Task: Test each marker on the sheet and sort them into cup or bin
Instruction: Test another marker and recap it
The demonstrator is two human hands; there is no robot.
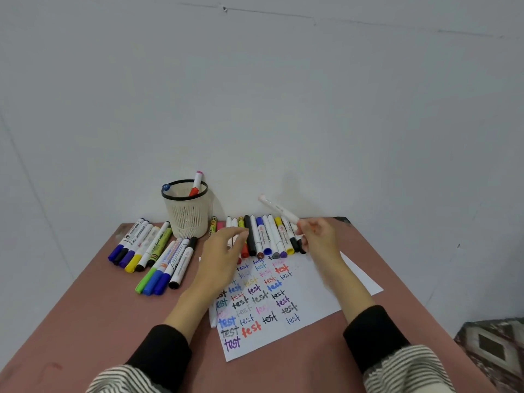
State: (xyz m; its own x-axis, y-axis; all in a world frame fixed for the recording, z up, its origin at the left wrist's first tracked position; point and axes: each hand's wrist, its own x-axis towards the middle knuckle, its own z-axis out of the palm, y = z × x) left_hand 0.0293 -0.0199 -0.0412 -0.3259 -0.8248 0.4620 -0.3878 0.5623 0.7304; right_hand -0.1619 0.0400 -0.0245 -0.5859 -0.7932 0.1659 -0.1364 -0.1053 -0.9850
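Right hand [314,236] pinches a white marker [279,209] by its lower end, fingers curled round the barrel, so the rest slants up and away toward the wall, lifted clear of the row beneath. That raised, tilted hold looks like a marker in transit rather than one being written with; whether it is capped I cannot tell. Left hand [224,248] hovers with relaxed, slightly bent fingers over the near ends of the row of markers [269,236], holding nothing, probably ready to steady or pick one.

That row lies side by side along the table's far edge, tips toward the sheet [263,302], which keeps each within easy reach of the paper. The sheet sits in the middle of the table [99,321], crowded with "test" words in many colours, so much testing is judged done. A mesh cup [187,211] stands at the far edge, left of the row, with a red-tipped marker [196,183] leaning inside. Another bunch of markers [150,251] fans out near the far left corner. No bin shows.
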